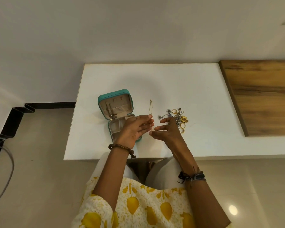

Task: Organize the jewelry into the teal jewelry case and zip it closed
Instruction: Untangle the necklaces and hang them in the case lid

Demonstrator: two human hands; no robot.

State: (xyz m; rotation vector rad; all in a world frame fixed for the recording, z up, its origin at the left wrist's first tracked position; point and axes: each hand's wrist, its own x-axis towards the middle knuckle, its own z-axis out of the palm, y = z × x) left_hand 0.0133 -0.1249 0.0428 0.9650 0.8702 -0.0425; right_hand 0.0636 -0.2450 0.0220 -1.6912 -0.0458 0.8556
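Both-handed pinch grip on thin gold chain [150, 111] beside teal case [115, 106].

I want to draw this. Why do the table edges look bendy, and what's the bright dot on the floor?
Head view: the wide-angle lens curves the white table edges; the dot is lamp glare on the shiny floor; the hands cast a soft shadow beyond the teal case.

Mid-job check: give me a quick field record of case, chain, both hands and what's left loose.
case: teal zip jewelry case, open on white table, one piece in lid
chain: thin gold chain, held up between the hands
left hand: fingertips pinch chain
right hand: pinches chain's lower end
loose: pile of gold and silver jewelry, right of hands
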